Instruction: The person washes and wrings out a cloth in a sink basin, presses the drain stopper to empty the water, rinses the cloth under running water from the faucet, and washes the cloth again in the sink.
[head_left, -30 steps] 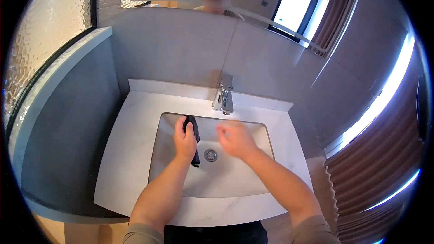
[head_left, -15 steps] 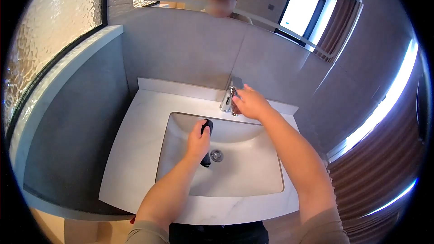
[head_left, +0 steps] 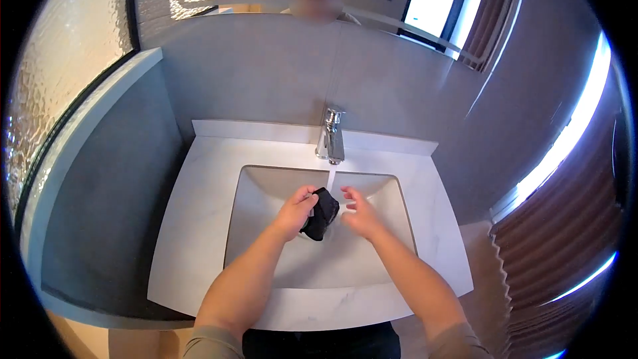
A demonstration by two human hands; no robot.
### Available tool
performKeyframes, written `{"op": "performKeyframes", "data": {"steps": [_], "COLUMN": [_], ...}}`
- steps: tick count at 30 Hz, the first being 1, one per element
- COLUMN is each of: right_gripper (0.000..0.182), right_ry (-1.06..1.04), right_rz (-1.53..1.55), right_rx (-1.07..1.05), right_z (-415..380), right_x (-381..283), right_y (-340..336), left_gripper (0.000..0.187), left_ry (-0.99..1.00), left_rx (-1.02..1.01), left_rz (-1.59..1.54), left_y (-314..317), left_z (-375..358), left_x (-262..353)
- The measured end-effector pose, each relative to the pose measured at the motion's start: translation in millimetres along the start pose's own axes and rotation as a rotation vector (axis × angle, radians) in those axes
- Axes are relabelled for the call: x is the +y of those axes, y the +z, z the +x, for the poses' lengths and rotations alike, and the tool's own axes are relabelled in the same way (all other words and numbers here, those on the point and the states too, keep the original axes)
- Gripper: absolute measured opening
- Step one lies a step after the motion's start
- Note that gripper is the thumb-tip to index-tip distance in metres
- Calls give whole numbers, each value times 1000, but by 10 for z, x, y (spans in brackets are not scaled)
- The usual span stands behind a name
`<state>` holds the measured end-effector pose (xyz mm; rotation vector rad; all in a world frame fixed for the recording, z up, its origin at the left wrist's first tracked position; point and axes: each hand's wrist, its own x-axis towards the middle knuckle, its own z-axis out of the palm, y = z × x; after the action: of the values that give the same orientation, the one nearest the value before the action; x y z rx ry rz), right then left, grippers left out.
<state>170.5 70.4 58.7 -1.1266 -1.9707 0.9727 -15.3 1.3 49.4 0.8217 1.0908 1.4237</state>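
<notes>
A black cloth item hangs over the sink basin, pinched at its upper left by my left hand. Just right of the cloth is my right hand, its fingers apart and holding nothing. From the chrome faucet a stream of water runs down to the cloth's upper edge. The drain is hidden behind the cloth.
A white marble-look counter surrounds the basin. Behind it rise a grey wall and a mirror showing a person's reflection. Textured glass stands at the left, and a brown curtain hangs at the right.
My right hand has left the faucet and moved down beside the cloth. Water now flows. My left hand has shifted slightly right, and the cloth is spread wider under the stream.
</notes>
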Motion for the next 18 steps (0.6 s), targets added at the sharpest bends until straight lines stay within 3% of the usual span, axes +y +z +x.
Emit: {"op": "performKeyframes", "data": {"steps": [1, 2, 4, 5, 7, 12, 18], "right_gripper": [39, 39, 44, 40, 39, 30, 27], "right_ry": [22, 30, 168, 214, 221, 154, -83], "right_rz": [-40, -24, 217, 65, 20, -309, -325], "right_rx": [-65, -63, -370, -511, -492, -225, -201], "right_z": [-37, -55, -86, -29, -11, 60, 84], "right_x": [92, 182, 153, 137, 175, 140, 263], "right_y": [46, 58, 26, -46, -62, -69, 7], "left_gripper": [13, 13, 12, 12, 11, 11, 12], "left_ry": [-25, -36, -64, -76, 51, 206, 315], "left_rx": [-66, -64, -21, -22, 199, 245, 340], "left_rz": [-184, -170, -208, -194, 57, 307, 404], "left_y": [2, 3, 14, 7, -13, -186, -140], "left_z": [-11, -34, -75, -74, -48, 105, 18], "left_x": [1, 4, 61, 53, 33, -131, -46]}}
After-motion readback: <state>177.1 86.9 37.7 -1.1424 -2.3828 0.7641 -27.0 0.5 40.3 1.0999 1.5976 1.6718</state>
